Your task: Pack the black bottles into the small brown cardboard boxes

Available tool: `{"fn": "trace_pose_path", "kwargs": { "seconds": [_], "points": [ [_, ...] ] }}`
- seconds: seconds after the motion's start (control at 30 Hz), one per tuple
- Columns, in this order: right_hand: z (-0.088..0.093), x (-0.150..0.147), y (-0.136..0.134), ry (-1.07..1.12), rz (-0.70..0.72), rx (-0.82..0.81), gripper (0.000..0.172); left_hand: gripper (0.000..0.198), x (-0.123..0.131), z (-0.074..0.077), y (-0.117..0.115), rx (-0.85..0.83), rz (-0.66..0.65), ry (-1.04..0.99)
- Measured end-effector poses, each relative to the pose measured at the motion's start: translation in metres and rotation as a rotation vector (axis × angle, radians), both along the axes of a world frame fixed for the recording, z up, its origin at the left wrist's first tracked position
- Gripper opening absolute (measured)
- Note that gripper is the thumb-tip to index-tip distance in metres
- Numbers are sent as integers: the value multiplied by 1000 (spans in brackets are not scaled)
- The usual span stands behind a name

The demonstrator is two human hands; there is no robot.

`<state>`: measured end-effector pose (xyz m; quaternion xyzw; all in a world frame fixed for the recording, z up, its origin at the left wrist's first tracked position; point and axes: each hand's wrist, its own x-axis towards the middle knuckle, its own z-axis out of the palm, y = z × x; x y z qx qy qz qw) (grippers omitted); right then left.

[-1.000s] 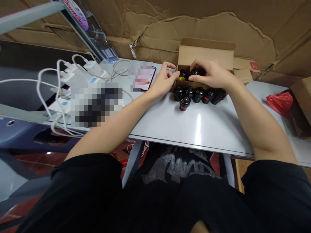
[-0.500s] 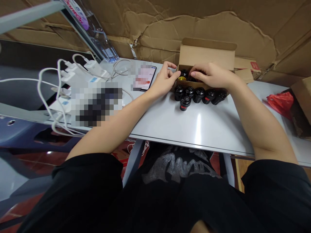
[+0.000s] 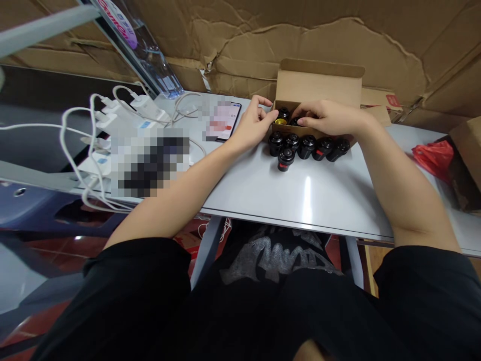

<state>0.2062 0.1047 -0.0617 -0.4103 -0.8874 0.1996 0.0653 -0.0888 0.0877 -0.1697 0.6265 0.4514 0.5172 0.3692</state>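
An open cardboard box [image 3: 319,85] stands at the back of the table with its lid raised. My left hand [image 3: 257,120] is at the box's left end, its thumb and fingers curled on the wall and front corner. My right hand [image 3: 328,118] reaches into the box from the right, fingers closed around a black capped cylinder [image 3: 296,122] mostly hidden by the hand and box wall. Beside it in the box are another black cylinder [image 3: 283,113] and a yellow ring-shaped piece [image 3: 280,121]. Several black capped cylinders [image 3: 307,146] stand in front of the box, one with red [image 3: 286,159] nearer me.
A phone [image 3: 227,123] lies left of my left hand. White chargers and cables [image 3: 108,120] crowd the table's left side near a clear bottle [image 3: 165,75]. At right are a red plastic bag [image 3: 434,158] and another cardboard box [image 3: 468,150]. Cardboard sheeting [image 3: 319,35] lines the back.
My right hand has shifted slightly lower in the box, and the top of a black cylinder now shows by its fingertips. My left hand stays at the box's left end.
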Motion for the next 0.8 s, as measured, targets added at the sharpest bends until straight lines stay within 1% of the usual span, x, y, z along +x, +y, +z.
{"fn": "trace_pose_path", "kwargs": {
  "seconds": [0.1,0.23,0.37,0.5,0.63,0.8],
  "points": [
    [3,-3,-4,-5,-3,-14,56,51,0,-2,2,-41,14,-1],
    [7,-3,-7,-18,16,-19,56,54,-1,-3,4,-43,13,6],
    [4,0,-3,-5,23,-40,52,58,-2,-5,6,-43,5,8],
    [-1,3,3,41,56,-26,48,61,-2,-8,9,-39,4,-9],
    [-2,3,5,66,60,-44,45,58,-1,-9,9,-33,4,-18],
    [-1,4,6,67,45,-63,42,53,-1,-7,6,-51,1,-17]
  ]
}}
